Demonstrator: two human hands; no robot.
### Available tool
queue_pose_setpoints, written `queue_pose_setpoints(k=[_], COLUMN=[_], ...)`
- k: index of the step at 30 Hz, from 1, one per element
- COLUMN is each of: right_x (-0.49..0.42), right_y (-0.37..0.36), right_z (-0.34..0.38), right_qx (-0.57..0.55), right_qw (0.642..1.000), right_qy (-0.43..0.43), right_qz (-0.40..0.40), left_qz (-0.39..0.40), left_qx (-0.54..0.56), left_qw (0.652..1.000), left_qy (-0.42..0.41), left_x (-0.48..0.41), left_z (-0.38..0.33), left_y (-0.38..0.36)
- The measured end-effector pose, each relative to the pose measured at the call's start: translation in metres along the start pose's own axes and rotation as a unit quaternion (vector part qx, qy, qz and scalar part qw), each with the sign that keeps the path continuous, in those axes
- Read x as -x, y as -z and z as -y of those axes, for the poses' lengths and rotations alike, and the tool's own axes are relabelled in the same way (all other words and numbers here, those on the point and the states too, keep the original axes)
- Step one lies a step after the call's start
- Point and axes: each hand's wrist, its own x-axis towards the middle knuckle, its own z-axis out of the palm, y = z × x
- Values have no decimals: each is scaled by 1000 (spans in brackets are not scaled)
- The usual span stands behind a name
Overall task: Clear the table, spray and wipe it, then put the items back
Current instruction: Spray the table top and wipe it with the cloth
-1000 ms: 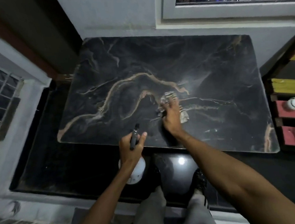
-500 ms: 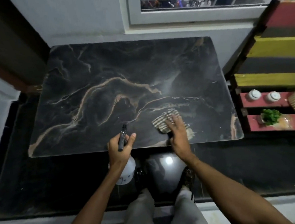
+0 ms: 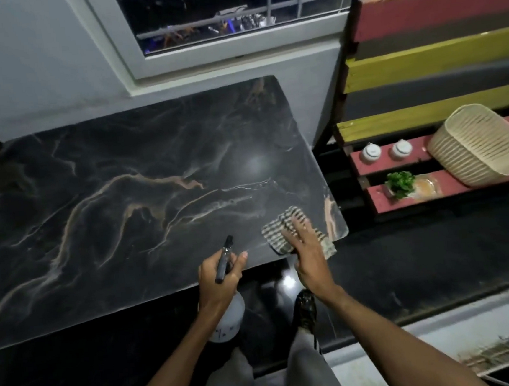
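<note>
A dark marble table with tan veins fills the left and middle of the view. A striped cloth lies at its near right corner, and my right hand presses flat on it with fingers spread. My left hand grips a white spray bottle with a black nozzle, held just off the table's near edge; the nozzle points over the tabletop.
To the right stands a painted wooden slat bench holding two small white jars, a little green plant and a cream woven basket. A window is behind the table. My shoes and legs are below, on the dark glossy floor.
My right hand has slid the cloth from the table's middle toward the near right corner. The view has swung right, bringing the bench and basket in. The left hand still holds the bottle.
</note>
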Motion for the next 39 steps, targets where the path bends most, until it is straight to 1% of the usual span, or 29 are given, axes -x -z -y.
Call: queue_pose_setpoints(k=[1, 2, 5, 7, 10, 12, 13, 15, 16, 17, 19, 20, 21, 22, 24, 25, 26, 27, 28, 29, 30, 31, 33, 34, 35, 36, 37, 38, 39], right_x=[2, -7, -54, -50, -9, -18, -38, -78, -89, -91, -84, -84, -91, -106, -131, -137, -137, -130, -124, -122, -126, -138, -159, -161, -155, -141, -127, -122, -129], right_y=[7, 20, 52, 46, 39, 54, 60, 63, 55, 45, 17, 12, 12, 6, 6, -2, -16, -31, -51, -64, -73, -84, -103, -120, -137, -158, -180, -196, -204], right_z=[-9, -22, -61, -62, -51, -62, -68, -64, -57, -45, -31, -28, -25, -17, -2, 12, 28, 42, 52, 58, 66, 75, 101, 121, 140, 160, 176, 184, 194], right_qx=[4, -2, -4, 0, -3, -4, -5, -13, -11, -2, 17, 14, 2, -6, -18, -22, -18, -9, 5, 3, -2, -6, -5, -5, 0, 5, 7, 2, -3], right_qw=[999, 999, 997, 996, 1000, 1000, 1000, 994, 992, 995, 998, 996, 996, 998, 998, 997, 998, 998, 992, 983, 981, 987, 999, 999, 997, 986, 966, 946, 938], right_qy=[27, 30, -63, -80, -23, -2, -22, -106, -119, -95, 24, 56, 56, 33, -63, -79, -58, 4, 87, 141, 151, 123, 24, 13, 44, 107, 186, 244, 264], right_qz=[23, 24, -44, -51, -6, 3, -9, -37, -28, -3, 57, 70, 64, 44, -5, -3, 22, 58, 91, 118, 124, 106, 44, 45, 71, 125, 182, 215, 225], left_qz=[10, 18, 23, 19, 11, 4, -6, -29, -41, -61, -98, -109, -121, -138, -143, -147, -153, -166, -181, -189, -192, -196, -204, -211, -219, -226, -232, -239, -245], left_qx=[-5, -7, -13, -18, -10, 0, 2, -2, 1, -3, -21, -29, -30, -24, 3, 18, 31, 32, 30, 30, 31, 39, 71, 81, 67, 57, 52, 52, 51], left_qw=[1000, 1000, 1000, 1000, 1000, 1000, 1000, 1000, 999, 998, 994, 992, 990, 988, 985, 983, 980, 978, 975, 973, 971, 969, 964, 962, 961, 960, 958, 957, 957], left_qy=[-2, -4, -7, -3, -6, 3, 6, 10, 18, 26, 44, 53, 61, 70, 94, 110, 121, 123, 125, 132, 138, 146, 154, 156, 154, 153, 158, 154, 150], left_x=[-3, -7, -18, -22, -28, -33, -35, -38, -38, -37, -38, -39, -39, -38, -35, -33, -31, -29, -28, -28, -29, -30, -28, -27, -26, -25, -24, -23, -22], left_z=[-4, -7, -15, -18, -30, -37, -39, -39, -37, -35, -27, -24, -22, -17, -14, -10, -2, 4, 12, 17, 22, 25, 31, 40, 47, 58, 67, 73, 76], left_y=[-8, -16, -37, -49, -62, -68, -68, -63, -59, -54, -39, -33, -27, -13, 1, 11, 22, 33, 47, 58, 70, 85, 114, 132, 147, 163, 182, 198, 211])
